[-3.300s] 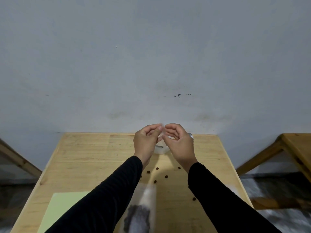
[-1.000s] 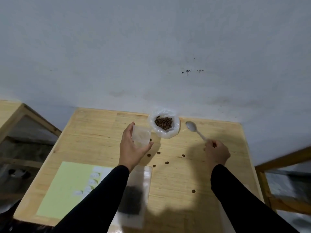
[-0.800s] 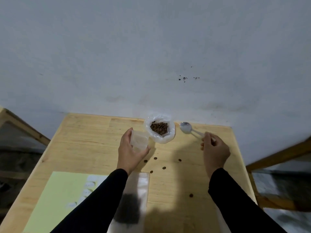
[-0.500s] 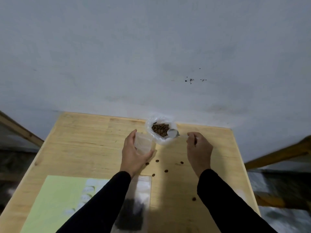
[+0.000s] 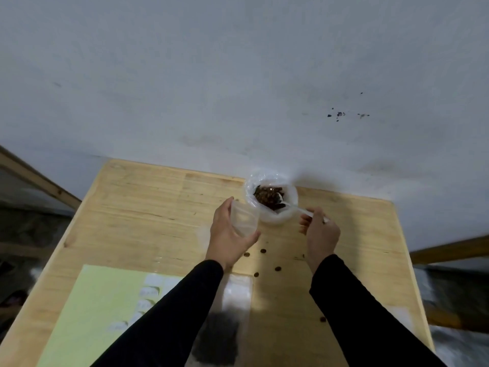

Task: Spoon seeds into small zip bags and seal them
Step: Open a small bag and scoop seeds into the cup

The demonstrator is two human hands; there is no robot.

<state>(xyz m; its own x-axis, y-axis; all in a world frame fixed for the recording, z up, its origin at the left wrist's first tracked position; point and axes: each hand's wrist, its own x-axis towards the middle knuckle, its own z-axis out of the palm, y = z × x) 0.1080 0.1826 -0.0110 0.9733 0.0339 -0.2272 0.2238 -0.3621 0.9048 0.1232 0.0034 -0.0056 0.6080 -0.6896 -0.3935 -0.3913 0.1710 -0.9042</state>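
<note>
left hand (image 5: 229, 235): holding a small clear zip bag (image 5: 244, 218) upright, thumb on one side and fingers curled round the other; it sits a bit past the middle of the surface (image 5: 148, 207), and the bag looks empty as far as I can tell

right hand (image 5: 320, 233): fingers pinched on the handle end of a white plastic spoon (image 5: 293, 207), at about 3 o'clock from the left hand

spoon: bowl end is down in the seeds, handle slanting back toward 4 o'clock into the right hand

seed bag (image 5: 271, 198): clear plastic bag with the top rolled open, full of dark brown seeds (image 5: 267, 197), sitting at the far edge of the surface near the wall (image 5: 238, 75), roughly 1 o'clock from the zip bag and just beside it

loose seeds (image 5: 262, 250): a handful scattered on the wood between the two wrists, one more stray at about 5 o'clock near the right sleeve (image 5: 365, 313)

green sheet (image 5: 92, 308): pale green paper at 7 o'clock on the surface, with small white labels (image 5: 148, 291) along its right edge, partly under the left sleeve (image 5: 164, 319)

flat clear bag (image 5: 232, 300): lying at 6 o'clock between the arms, with something dark in its near end, too blurry to say what
</note>
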